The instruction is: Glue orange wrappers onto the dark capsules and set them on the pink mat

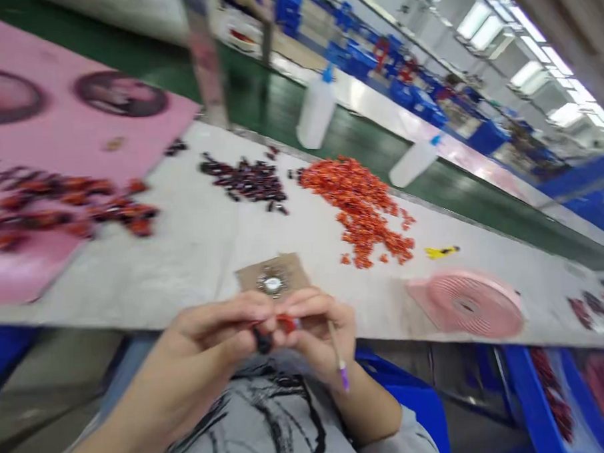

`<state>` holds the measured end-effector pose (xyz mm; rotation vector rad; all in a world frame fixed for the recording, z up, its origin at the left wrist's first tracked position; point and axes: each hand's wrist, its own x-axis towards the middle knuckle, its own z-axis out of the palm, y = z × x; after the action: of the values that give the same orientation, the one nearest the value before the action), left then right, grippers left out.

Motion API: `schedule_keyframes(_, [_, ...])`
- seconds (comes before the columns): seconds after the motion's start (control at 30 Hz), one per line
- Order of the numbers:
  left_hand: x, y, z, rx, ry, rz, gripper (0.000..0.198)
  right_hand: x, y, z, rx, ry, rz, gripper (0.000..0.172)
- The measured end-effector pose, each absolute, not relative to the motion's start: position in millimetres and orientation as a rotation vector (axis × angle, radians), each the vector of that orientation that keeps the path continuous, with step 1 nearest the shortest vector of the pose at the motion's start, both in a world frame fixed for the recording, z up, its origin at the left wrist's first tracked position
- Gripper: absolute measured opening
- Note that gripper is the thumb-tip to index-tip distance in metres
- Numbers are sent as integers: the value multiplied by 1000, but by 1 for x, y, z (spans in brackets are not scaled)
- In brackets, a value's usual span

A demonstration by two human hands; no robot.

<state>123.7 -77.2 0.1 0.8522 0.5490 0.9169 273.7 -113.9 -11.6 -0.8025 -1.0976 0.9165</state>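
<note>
My left hand [214,340] and my right hand [316,333] meet just in front of the table edge, fingers pinched together. Between them sits a small black-and-red part [271,331], the black end by my left fingers and the red end by my right. My right hand also carries a thin stick with a purple tip [338,358] that points down. Just beyond my fingers, a small round metal piece [272,283] rests on a brown card [264,271].
On the grey table [193,251] lie a heap of orange parts [361,204], a heap of dark parts [247,179], a pink sheet [68,136] with mixed parts, a pink tape roll [465,303], a yellow item [440,252] and two white bottles [316,112]. Blue bins [544,403] stand below right.
</note>
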Motion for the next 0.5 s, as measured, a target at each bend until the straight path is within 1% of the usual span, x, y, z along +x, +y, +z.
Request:
schedule_keyframes(0.07, [128, -75, 11, 803, 501, 999, 13, 279, -113, -12, -776, -1072, 962, 21])
schedule_keyframes(0.13, [134, -72, 15, 801, 542, 1082, 11, 282, -112, -10, -790, -1093, 952, 21])
schedule_keyframes(0.2, [136, -72, 14, 815, 592, 1143, 14, 284, -112, -7, -836, -1153, 895, 19])
schedule_keyframes(0.27, [135, -74, 11, 830, 609, 1173, 20, 284, -112, -5, -903, -1227, 832, 18])
schedule_keyframes(0.37, [134, -75, 7, 820, 608, 1202, 26, 285, -112, -3, -1006, -1355, 754, 20])
schedule_keyframes(0.5, [141, -72, 5, 712, 623, 1244, 21, 290, -108, -6, -1065, -1543, 579, 28])
